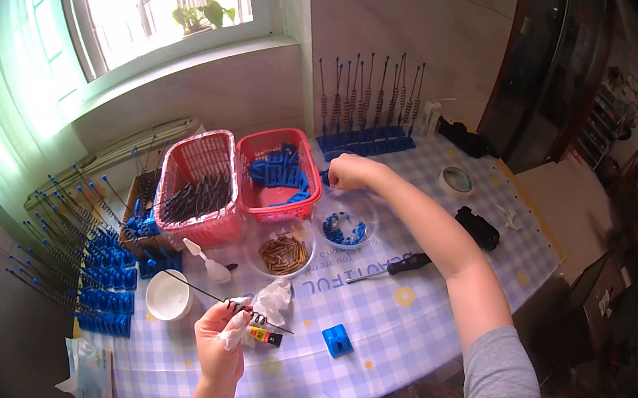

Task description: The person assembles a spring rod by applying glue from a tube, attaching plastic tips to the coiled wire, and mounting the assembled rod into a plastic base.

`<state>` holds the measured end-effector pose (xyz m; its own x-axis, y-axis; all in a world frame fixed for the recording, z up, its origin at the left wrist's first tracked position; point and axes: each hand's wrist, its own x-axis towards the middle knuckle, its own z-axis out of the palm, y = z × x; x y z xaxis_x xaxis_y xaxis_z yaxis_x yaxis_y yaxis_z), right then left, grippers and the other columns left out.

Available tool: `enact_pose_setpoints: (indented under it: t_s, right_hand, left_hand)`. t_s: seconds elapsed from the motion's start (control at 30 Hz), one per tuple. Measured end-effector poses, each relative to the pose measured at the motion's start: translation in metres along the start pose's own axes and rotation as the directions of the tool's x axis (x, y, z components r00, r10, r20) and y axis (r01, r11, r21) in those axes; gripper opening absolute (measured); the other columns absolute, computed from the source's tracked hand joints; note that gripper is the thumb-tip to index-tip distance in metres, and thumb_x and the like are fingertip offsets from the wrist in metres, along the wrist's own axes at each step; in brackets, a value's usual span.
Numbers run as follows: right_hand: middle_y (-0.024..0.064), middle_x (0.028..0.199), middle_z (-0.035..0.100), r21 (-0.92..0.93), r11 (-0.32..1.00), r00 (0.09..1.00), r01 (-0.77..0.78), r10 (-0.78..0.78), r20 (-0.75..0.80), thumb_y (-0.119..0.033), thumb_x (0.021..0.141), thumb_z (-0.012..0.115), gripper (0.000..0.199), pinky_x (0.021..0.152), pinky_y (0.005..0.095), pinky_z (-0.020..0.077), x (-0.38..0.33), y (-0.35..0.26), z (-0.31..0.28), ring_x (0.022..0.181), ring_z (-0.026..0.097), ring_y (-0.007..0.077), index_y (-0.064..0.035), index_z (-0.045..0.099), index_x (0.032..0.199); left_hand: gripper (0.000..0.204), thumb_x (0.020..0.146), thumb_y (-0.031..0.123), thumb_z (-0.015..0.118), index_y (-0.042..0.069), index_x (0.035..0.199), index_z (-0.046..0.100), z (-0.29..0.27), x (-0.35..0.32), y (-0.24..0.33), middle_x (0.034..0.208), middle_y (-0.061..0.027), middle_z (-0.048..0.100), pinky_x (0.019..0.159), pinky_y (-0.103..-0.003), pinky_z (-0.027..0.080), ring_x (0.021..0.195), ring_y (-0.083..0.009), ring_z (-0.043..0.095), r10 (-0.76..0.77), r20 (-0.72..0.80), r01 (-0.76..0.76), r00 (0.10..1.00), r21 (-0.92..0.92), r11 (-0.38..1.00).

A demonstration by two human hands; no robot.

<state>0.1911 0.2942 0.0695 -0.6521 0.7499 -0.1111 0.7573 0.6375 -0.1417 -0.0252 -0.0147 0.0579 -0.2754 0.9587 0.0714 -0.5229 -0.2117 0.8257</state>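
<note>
Left hand [220,347] pinches a coiled wire [258,317]; right hand [353,172] curls, grip unclear; pale-rimmed basket [208,234] holds black wires [198,199], red basket [270,198] blue parts [280,169], bowls [278,233] brown pieces [285,256], blue beads [346,232]

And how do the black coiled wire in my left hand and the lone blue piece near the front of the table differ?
The black coiled wire is long and thin; the blue piece is squarish.
The wire slants in the left hand; the piece rests untouched on the checked cloth.
</note>
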Motion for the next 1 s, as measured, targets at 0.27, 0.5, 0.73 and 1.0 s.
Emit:
enact_pose_setpoints:
  t_s: [0.27,0.5,0.73,1.0]
  right_hand:
    - [0.0102,0.082,0.061,0.181,0.983,0.992,0.013,-0.036,0.124,-0.012,0.062,0.059,0.027,0.069,0.0295,0.0451,-0.002,0.010,-0.002,0.077,0.058,0.0209,-0.0057,0.061,0.088]
    - [0.0031,0.072,0.056,0.510,0.857,0.978,0.070,0.042,-0.206,-0.015,0.066,0.061,0.022,0.059,0.0232,0.0422,-0.036,0.011,-0.028,0.066,0.052,0.0098,-0.0019,0.056,0.083]
    - [-0.0025,0.071,0.051,0.767,0.551,0.944,0.329,-0.172,-0.281,-0.007,0.067,0.061,0.015,0.052,0.0192,0.0392,-0.160,-0.096,0.015,0.060,0.046,0.0028,-0.0038,0.054,0.079]
    - [0.0044,0.075,0.052,0.655,0.620,0.887,0.431,-0.157,-0.435,-0.008,0.061,0.062,0.020,0.050,0.0224,0.0409,-0.181,-0.141,0.061,0.059,0.050,0.0115,-0.0035,0.054,0.079]
  left_hand:
    - [0.017,0.069,-0.005,0.058,-0.001,0.086,0.058,0.003,-0.001,0.002,0.083,-0.0081,0.059,0.070,-0.024,0.043,0.073,-0.0126,0.056,0.005,0.014,-0.005,1.000,-0.002,1.000]
    - [0.016,0.071,-0.003,0.058,-0.001,0.086,0.058,0.002,0.001,0.001,0.081,-0.0072,0.059,0.070,-0.024,0.043,0.073,-0.0124,0.056,0.012,0.013,-0.012,1.000,0.003,1.000]
    - [0.016,0.072,-0.002,0.058,0.000,0.087,0.057,0.004,-0.002,-0.003,0.085,-0.0087,0.059,0.072,-0.026,0.045,0.075,-0.0151,0.057,0.003,0.030,0.001,1.000,-0.115,0.993]
    - [0.014,0.072,0.006,0.061,0.007,0.086,0.057,0.012,0.001,-0.015,0.087,-0.0064,0.059,0.075,-0.029,0.043,0.078,-0.0150,0.056,0.050,0.064,-0.042,0.997,-0.116,0.992]
